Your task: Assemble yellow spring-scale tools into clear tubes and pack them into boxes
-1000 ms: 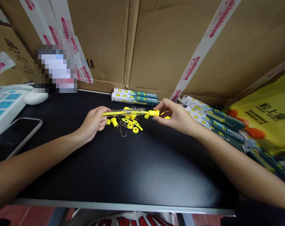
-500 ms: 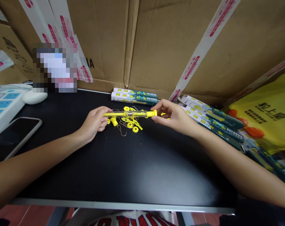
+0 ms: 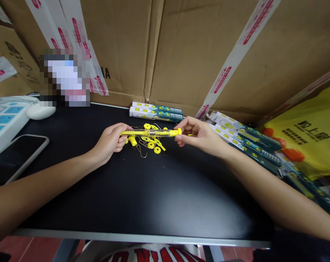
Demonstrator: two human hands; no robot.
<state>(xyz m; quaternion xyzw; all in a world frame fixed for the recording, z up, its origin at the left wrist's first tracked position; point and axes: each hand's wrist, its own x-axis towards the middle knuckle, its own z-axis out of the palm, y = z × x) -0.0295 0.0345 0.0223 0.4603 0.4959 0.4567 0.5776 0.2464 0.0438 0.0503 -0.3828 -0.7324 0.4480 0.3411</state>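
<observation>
A clear tube with yellow parts and a spring inside point(image 3: 156, 133) lies level between my hands, above the black table. My left hand point(image 3: 110, 140) is closed around its left end. On the right, the thumb and fingers of my right hand point(image 3: 193, 134) pinch the yellow cap point(image 3: 177, 132) at the other end. Beneath and just in front of the tube is a loose pile of yellow pieces, including a ring point(image 3: 157, 150), a short yellow plug point(image 3: 132, 141) and a bent metal hook point(image 3: 142, 151). The tube partly hides this pile.
Small printed boxes point(image 3: 155, 114) lie at the back, and more boxes point(image 3: 244, 140) are stacked at the right beside a yellow bag point(image 3: 309, 134). A phone point(image 3: 16, 158) and a white power strip point(image 3: 7, 118) are at the left. Cardboard point(image 3: 121, 47) stands behind the table point(image 3: 143, 200).
The yellow piece and spring inside the tube have shifted to the right. Both hands keep their hold at nearly the same place.
</observation>
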